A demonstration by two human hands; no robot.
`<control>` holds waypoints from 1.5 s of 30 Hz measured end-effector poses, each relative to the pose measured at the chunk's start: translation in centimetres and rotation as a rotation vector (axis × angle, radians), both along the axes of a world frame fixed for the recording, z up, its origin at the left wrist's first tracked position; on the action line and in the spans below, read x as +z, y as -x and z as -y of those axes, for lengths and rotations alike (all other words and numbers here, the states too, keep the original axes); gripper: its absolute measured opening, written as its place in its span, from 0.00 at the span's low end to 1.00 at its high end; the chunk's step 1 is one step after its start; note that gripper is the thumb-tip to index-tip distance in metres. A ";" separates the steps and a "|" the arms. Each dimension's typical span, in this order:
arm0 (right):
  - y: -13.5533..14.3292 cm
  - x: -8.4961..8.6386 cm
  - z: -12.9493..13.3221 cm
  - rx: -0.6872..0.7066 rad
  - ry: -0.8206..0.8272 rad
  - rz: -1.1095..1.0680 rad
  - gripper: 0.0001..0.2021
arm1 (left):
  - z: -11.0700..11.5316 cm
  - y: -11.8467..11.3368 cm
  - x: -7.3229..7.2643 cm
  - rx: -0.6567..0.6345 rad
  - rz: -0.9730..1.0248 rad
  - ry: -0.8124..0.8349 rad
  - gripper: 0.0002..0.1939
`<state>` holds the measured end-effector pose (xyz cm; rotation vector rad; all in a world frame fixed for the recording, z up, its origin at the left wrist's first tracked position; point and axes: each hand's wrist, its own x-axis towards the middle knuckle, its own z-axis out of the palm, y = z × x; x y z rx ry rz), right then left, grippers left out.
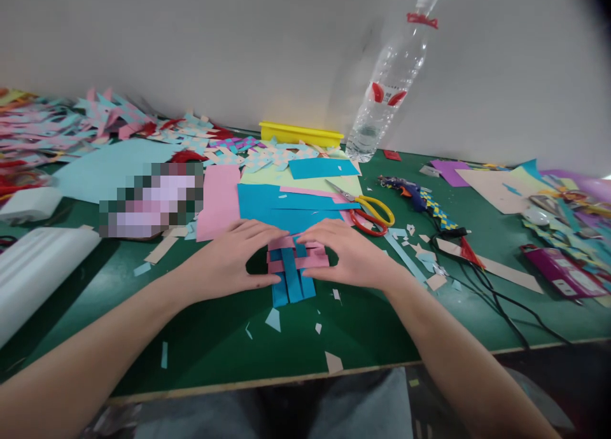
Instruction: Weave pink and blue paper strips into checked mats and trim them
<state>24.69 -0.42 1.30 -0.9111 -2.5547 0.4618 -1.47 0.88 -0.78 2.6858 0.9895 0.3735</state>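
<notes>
1. Red-marked label (389, 96) on the clear plastic bottle (392, 63); I can't make out its small print from here.
2. My left hand (228, 258) and right hand (352, 254) pinch the blue-and-pink paper weave (289, 272) from either side.
3. It lies between them, blue ends pointing toward the green tabletop's (214, 343) near edge.

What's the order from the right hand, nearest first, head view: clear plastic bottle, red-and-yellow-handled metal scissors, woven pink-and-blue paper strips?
1. Paper strips, at the right hand
2. Scissors, just beyond it
3. Bottle, farthest back
</notes>
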 end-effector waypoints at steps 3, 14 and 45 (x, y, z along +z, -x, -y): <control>0.9 -0.6 0.3 0.033 -0.051 0.059 0.21 | 0.2 -0.4 -0.5 -0.001 -0.018 -0.012 0.35; 1.7 -1.6 0.4 0.034 0.022 0.113 0.20 | 0.0 -0.4 -1.1 -0.006 -0.026 0.035 0.39; 2.3 -1.3 -0.1 -0.065 0.259 0.049 0.11 | -0.1 -0.1 -1.4 -0.002 -0.010 0.103 0.38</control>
